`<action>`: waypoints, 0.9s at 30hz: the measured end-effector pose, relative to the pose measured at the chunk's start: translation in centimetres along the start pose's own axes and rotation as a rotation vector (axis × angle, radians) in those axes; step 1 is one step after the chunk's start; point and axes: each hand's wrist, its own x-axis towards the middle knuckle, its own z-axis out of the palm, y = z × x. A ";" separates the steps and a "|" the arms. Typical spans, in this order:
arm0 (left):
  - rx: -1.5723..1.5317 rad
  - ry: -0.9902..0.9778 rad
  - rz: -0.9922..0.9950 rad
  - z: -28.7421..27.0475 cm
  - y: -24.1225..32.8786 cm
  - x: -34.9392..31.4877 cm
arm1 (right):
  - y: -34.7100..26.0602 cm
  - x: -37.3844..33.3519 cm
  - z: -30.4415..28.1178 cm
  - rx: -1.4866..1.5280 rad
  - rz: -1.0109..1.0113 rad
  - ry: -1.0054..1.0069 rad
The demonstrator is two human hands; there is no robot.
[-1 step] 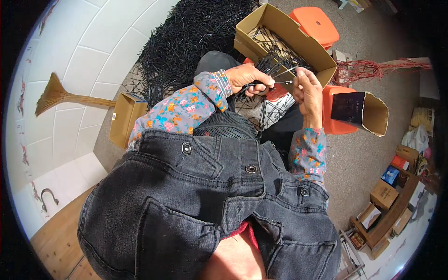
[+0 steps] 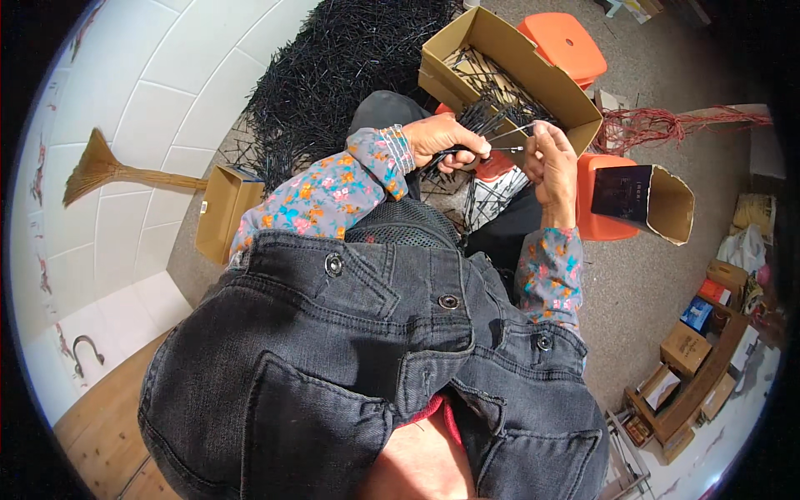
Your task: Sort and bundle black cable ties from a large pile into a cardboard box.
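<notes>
My left hand (image 2: 446,140) is closed around a bundle of thin black wire-like strips (image 2: 477,118), whose ends fan out past the fingers. A thin strand (image 2: 512,132) runs from this bundle to my right hand (image 2: 552,167), where thumb and forefinger pinch its end. Just below it, a second strip with a small pale tip (image 2: 517,149) sticks out of the left hand. Beyond both hands stands an open cardboard box (image 2: 442,77) with more of the black strips inside. A large heap of the same strips (image 2: 333,75) lies at the far left.
An orange stool (image 2: 565,46) stands behind the box. Red wires (image 2: 646,129) trail at the right, near an orange stool-like piece (image 2: 593,221) and an open dark-sided carton (image 2: 671,200). A broom (image 2: 92,171) leans leftward by a small cardboard box (image 2: 227,218). Shelving with cartons (image 2: 685,346) lines the right.
My right fingertips and the strand's end have shifted very slightly to the right. Nothing else has visibly changed.
</notes>
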 end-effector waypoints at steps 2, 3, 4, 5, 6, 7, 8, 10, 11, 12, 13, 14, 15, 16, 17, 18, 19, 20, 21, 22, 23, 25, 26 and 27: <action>0.024 -0.015 -0.009 0.0 0.0 0.1 | 0.1 0.3 0.0 0.023 -0.007 0.037; 0.037 -0.024 -0.009 0.0 0.0 0.1 | 0.1 0.4 0.0 -0.010 0.004 0.007; 0.050 -0.032 -0.008 0.0 0.0 0.2 | 0.1 0.5 -0.1 -0.043 0.016 -0.023; 0.062 -0.038 -0.007 -0.1 -0.1 0.1 | 0.1 0.6 0.0 -0.075 0.029 -0.057; 0.061 -0.036 -0.006 -0.1 -0.1 0.1 | 0.0 0.6 -0.1 -0.075 0.030 -0.059; 0.006 -0.056 -0.020 -0.3 0.0 0.1 | -0.4 0.6 -0.5 -0.054 -0.059 0.026; -0.048 -0.076 -0.034 -0.4 0.0 0.1 | -0.8 0.6 -0.9 -0.033 -0.147 0.112; -0.104 -0.097 -0.047 -0.7 0.0 0.2 | -1.1 0.2 -0.7 -0.013 -0.236 0.196; -0.160 -0.095 -0.021 -0.9 0.0 0.4 | -1.0 -0.2 -0.3 -0.133 -0.351 0.243; -0.217 -0.089 0.004 -1.1 -0.2 0.5 | -0.7 -0.7 0.4 -0.250 -0.463 0.289; -0.274 -0.083 0.028 -1.3 -0.4 0.6 | -0.3 -1.0 1.2 -0.368 -0.574 0.333; -0.275 -0.079 0.028 -1.3 -0.6 0.7 | 0.6 -1.2 1.9 -0.545 -0.715 0.265; -0.324 -0.105 0.047 -1.2 -0.7 1.0 | 1.5 -1.5 2.7 -0.728 -0.857 0.199; -0.372 -0.131 0.066 -1.0 -0.7 1.3 | 2.2 -2.0 3.4 -0.837 -0.876 0.082; -0.421 -0.154 0.087 -0.9 -0.7 1.4 | 2.6 -2.6 4.1 -0.943 -0.893 -0.040; -0.420 -0.155 0.088 -0.8 -0.7 1.5 | 3.1 -2.9 4.6 -0.943 -0.894 -0.040; -0.386 -0.033 0.103 -0.8 -0.7 1.5 | 3.4 -3.3 5.0 -0.895 -0.802 -0.110; -0.352 0.091 0.117 -0.8 -0.8 1.5 | 3.8 -3.5 5.4 -0.843 -0.708 -0.180; -0.317 0.215 0.131 -0.8 -0.8 1.4 | 3.9 -3.7 5.7 -0.790 -0.613 -0.249; -0.318 0.217 0.130 -0.9 -0.8 1.3 | 3.5 -3.5 5.6 -0.789 -0.612 -0.249; -0.324 0.248 0.140 -1.0 -0.7 1.1 | 2.6 -3.3 5.3 -0.536 -0.431 -0.093; -0.340 0.303 0.162 -1.0 -0.7 0.9 | 1.4 -1.8 3.3 0.041 -0.158 0.005; -0.345 0.299 0.162 -1.0 -0.9 0.9 | 0.9 -0.6 1.8 0.364 -0.065 -0.050; -0.354 0.237 0.140 -1.0 -1.3 1.1 | 0.4 0.0 1.2 0.364 -0.066 -0.048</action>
